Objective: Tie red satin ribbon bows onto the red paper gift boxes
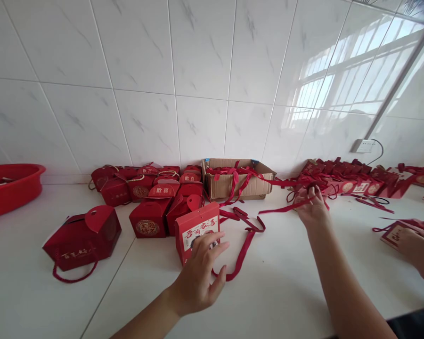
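At the centre of the frame a red printed box (189,233) stood upright on the worktop (279,282), with the left hand (198,278) in front of it. That hand's grip was loosely spread and held nothing; whether its fingertips touched the box could not be told. Right of centre, the right hand (314,207) had its grip pinched on a red ribbon (286,207), near a cardboard carton (221,187) of ribbons. The step in hand looked like drawing out ribbon; the next move seemed to call for keeping the strand free of tangles.
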`<state>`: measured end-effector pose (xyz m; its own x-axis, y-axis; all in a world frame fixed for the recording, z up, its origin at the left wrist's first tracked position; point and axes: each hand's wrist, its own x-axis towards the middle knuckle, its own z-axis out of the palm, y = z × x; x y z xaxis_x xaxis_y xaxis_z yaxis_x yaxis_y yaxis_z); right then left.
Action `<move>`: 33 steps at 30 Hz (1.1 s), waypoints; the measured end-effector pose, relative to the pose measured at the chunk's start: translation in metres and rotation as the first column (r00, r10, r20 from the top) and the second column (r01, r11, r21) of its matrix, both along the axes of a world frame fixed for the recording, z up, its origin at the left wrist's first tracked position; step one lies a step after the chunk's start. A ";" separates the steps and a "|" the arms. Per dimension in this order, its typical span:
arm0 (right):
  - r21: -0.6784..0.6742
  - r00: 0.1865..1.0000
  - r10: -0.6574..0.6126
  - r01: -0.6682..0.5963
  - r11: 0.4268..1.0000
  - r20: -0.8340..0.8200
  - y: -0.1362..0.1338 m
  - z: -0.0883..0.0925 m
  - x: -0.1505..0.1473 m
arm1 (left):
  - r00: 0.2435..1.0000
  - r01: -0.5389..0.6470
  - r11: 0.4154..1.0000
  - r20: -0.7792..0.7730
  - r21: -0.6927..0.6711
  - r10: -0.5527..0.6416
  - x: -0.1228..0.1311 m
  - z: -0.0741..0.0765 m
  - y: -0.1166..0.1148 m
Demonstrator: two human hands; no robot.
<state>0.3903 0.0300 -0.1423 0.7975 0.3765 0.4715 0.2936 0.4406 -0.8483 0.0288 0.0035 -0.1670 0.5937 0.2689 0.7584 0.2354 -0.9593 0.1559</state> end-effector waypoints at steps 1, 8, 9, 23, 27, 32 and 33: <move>-0.037 1.000 -0.009 0.009 0.999 0.001 0.001 -0.005 0.004 | 1.000 0.001 1.000 0.003 -0.020 -0.001 0.000 -0.001 0.001; -0.206 0.992 -0.071 0.092 0.974 0.106 -0.004 -0.029 0.002 | 1.000 -0.009 0.998 -0.007 -0.061 0.009 0.000 -0.004 0.003; -0.191 0.991 -0.070 0.091 0.977 0.114 -0.004 -0.028 0.000 | 1.000 -0.010 0.998 -0.007 -0.067 0.009 0.000 -0.004 0.003; -0.186 0.375 0.927 -0.912 0.366 -0.016 -0.019 -0.016 -0.100 | 0.996 0.086 0.964 0.011 -0.250 -0.086 -0.007 0.007 0.007; -0.198 0.139 0.988 -0.972 0.125 -0.060 -0.026 -0.022 -0.138 | 0.993 0.105 0.933 0.089 -0.346 -0.078 -0.004 0.008 0.006; -0.134 -0.077 0.982 -0.986 -0.101 -0.171 -0.031 -0.032 -0.163 | 0.987 0.153 0.890 0.031 -0.429 -0.155 -0.003 0.012 0.004; -0.126 -0.093 0.979 -0.985 -0.117 -0.182 -0.031 -0.034 -0.164 | 0.985 0.160 0.884 0.018 -0.440 -0.169 -0.003 0.012 0.004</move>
